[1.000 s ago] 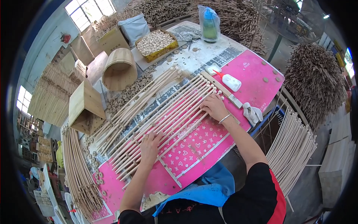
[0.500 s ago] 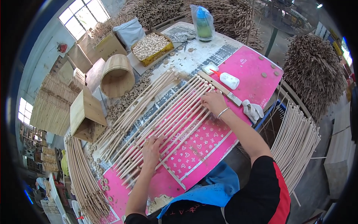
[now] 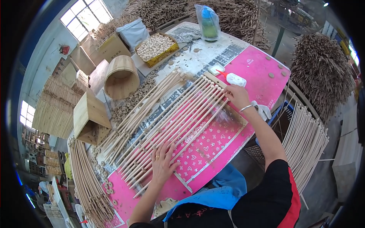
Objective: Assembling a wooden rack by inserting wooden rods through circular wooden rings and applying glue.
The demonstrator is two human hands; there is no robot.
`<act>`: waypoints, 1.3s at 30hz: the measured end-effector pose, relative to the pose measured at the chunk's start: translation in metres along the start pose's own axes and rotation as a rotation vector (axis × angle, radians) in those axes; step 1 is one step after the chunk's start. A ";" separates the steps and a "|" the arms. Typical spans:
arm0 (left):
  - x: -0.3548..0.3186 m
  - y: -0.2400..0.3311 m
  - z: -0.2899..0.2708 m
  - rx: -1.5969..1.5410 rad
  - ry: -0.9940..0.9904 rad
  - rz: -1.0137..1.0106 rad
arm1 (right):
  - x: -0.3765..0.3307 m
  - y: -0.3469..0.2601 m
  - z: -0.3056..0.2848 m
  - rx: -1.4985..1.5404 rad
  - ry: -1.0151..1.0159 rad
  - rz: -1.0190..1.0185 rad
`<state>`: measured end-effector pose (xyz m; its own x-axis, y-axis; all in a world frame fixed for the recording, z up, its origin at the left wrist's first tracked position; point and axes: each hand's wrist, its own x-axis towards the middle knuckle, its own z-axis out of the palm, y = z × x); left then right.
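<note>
- The left hand point(image 3: 164, 164) lies flat and spread, palm down, on the near ends of a row of pale wooden rods point(image 3: 176, 125) in the lower middle of the frame; it presses rather than grips, fingers open
- The right hand point(image 3: 236, 95) rests at the far ends of the same rods, right of centre, fingertips curled against the rod tips; whether it pinches one rod or only pushes I cannot tell
- The rods lie side by side in a slant from lower left to upper right, across a pink patterned mat point(image 3: 213, 142) and inside a thin wooden frame point(image 3: 207, 165) that borders them
- Risk, as I judge it: the rods are round and loose, so uneven pressure from either hand could let some roll, cross over a neighbour or slip past the frame's edge; a knock from the right wrist could shift the white glue bottle point(image 3: 235, 79) just above it
- A second, looser bundle of rods point(image 3: 146, 102) lies to the upper left, with small wooden rings point(image 3: 131, 103) scattered beside it
- Packages: a yellow box of pale beads point(image 3: 156, 46) at upper centre; a green bottle wrapped in a clear bag point(image 3: 208, 23) at the top; a grey sack point(image 3: 133, 32) and brown cartons point(image 3: 108, 45) at upper left; a round wooden bucket point(image 3: 121, 78) on its side
</note>
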<state>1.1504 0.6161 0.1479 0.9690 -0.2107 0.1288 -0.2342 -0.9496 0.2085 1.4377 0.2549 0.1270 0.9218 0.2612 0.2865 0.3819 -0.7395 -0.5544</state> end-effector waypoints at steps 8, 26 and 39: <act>0.005 -0.018 0.035 0.192 0.079 -0.106 | -0.006 0.020 0.021 -0.151 0.137 -0.302; 0.216 -0.181 0.023 0.409 0.072 -0.269 | -0.155 -0.106 0.045 0.425 0.083 0.030; 0.232 -0.229 0.003 0.435 0.144 -0.073 | -0.160 -0.105 0.048 0.335 0.067 0.024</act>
<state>1.4286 0.7836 0.1268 0.9538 -0.1349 0.2685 -0.0816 -0.9763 -0.2006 1.2539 0.3204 0.1018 0.9287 0.1967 0.3143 0.3707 -0.4973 -0.7844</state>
